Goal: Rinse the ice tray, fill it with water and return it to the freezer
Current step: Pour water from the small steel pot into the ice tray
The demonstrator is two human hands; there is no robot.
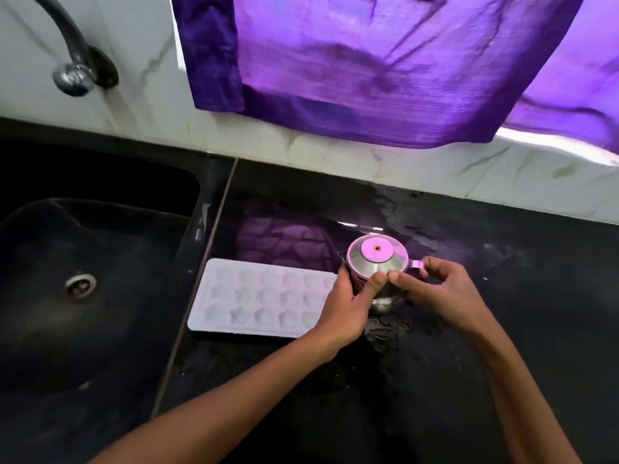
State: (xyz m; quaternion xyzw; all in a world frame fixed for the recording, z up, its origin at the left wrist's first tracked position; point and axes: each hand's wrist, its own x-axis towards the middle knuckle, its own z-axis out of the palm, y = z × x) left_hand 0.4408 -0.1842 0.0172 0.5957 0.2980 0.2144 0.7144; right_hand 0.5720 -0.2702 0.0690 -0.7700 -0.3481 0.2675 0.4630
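A white ice tray (258, 298) with star-shaped cells lies flat on the black counter, just right of the sink. At its right end stands a small steel jug (385, 298) with a domed lid (376, 256) on top. My left hand (348, 306) wraps around the jug's left side and covers the tray's right end. My right hand (432, 293) is at the jug's right side, thumb and fingers pinching the lid's rim near the handle. Whether the cells hold water I cannot tell.
A black sink (100, 296) with a round drain (80, 286) fills the left. A dark tap (72, 58) comes off the white tiled wall above it. A purple curtain (385, 68) hangs over the counter's back edge. The counter (435, 396) looks wet and speckled.
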